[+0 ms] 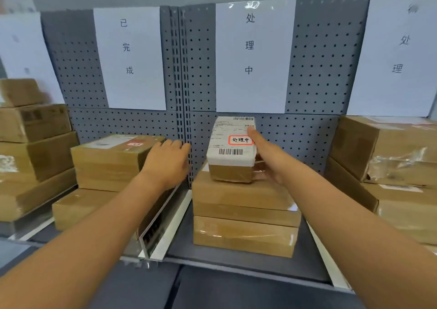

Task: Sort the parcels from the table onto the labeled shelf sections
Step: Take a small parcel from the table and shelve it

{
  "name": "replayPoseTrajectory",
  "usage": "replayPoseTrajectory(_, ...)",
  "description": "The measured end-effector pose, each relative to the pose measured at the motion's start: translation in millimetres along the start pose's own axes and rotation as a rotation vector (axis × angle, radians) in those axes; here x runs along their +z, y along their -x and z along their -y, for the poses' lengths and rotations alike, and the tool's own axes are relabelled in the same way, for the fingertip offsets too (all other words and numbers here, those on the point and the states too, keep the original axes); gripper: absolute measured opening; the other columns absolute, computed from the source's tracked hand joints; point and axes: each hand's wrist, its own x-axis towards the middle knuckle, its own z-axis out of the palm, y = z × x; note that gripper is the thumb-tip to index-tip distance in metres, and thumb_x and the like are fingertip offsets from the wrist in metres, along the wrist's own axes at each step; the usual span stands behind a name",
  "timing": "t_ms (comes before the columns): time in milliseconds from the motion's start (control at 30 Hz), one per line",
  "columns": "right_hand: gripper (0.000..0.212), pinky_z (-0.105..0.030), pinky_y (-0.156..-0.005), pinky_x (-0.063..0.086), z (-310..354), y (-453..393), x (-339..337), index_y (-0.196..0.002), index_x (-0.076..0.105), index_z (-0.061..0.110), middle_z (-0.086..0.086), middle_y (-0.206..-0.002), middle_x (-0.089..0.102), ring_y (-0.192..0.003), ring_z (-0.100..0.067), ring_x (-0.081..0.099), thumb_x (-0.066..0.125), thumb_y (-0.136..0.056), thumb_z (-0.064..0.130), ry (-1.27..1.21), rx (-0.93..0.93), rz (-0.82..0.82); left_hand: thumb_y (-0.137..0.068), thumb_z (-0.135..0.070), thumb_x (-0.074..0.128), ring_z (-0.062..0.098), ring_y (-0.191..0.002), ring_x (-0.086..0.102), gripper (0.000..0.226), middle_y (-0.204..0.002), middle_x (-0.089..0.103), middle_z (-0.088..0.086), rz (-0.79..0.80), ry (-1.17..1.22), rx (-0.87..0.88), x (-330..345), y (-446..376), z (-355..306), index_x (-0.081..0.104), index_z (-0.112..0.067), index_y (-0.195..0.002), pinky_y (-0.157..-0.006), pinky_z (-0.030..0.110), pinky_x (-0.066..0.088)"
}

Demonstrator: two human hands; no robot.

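Reaching in from the near edge, both forearms cross the shelf lip toward the back. The right hand grips a small parcel — thumb laid across its white shipping label, the other fingers wrapped round its right side — and holds it on top of a stack of two flat brown boxes in the middle section. The parcel looks set down, or very nearly; whether its whole base rests on the box beneath I cannot tell. The left hand holds nothing, its fingers relaxed and spread, hovering beside the upright divider between the sections, just by the brown boxes of the left-hand bay.

A red-bordered sticker on the parcel reads 处理中, and behind it, on the grey pegboard back, the paper sign for this section shows the same three characters. The sign over the left bay reads 已完成, and further stacks sit at far left and far right.

So the step in hand seems to be the placing of this parcel in its matching section. The next move likely calls for easing the thumb and fingers off without nudging the small box askew on the stack — then drawing both arms back toward the table, which is out of view, for another parcel.
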Motion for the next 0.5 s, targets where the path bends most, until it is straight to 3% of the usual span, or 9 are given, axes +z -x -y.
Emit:
replayPoseTrajectory(133,0.056,-0.047,-0.079,0.061,4,-42,7,-0.110,0.070,0.021,-0.007,-0.102,0.073,-0.096,-0.031,0.070,0.049,-0.089,0.069,0.004,0.058,-0.003,-0.092,-0.033,0.050,0.026,-0.113,0.055,0.045,-0.122,0.060,0.004,0.004,-0.003,0.002,28,-28,12,0.048,-0.020,-0.135,-0.098,0.042,0.042)
replayPoseTrajectory(233,0.056,-0.042,-0.080,0.060,5,-68,11,-0.114,0.068,0.020,-0.006,-0.101,0.074,-0.096,-0.029,0.070,0.048,-0.091,0.067,0.026,0.053,-0.026,-0.092,-0.032,0.050,0.026,-0.111,0.056,0.043,-0.119,0.061,0.005,-0.004,0.006,0.005,47,-46,22,0.049,-0.019,-0.133,-0.095,0.041,0.044)
replayPoseTrajectory(367,0.059,-0.045,-0.100,0.052,5,-95,18,-0.122,0.065,0.021,-0.006,-0.114,0.071,-0.109,-0.029,0.065,0.042,-0.093,0.067,0.082,0.059,-0.080,-0.092,-0.033,0.050,0.024,-0.106,0.056,0.035,-0.113,0.061,0.003,-0.009,0.017,0.021,64,-67,33,0.052,-0.021,-0.125,-0.089,0.039,0.045)
replayPoseTrajectory(500,0.056,-0.036,-0.088,0.053,1,-107,17,-0.119,0.064,0.020,-0.008,-0.118,0.068,-0.108,-0.028,0.062,0.041,-0.095,0.065,0.130,0.118,-0.165,-0.093,-0.032,0.047,0.025,-0.110,0.055,0.037,-0.116,0.060,0.004,0.005,0.030,0.045,74,-78,34,0.052,-0.020,-0.127,-0.090,0.038,0.043)
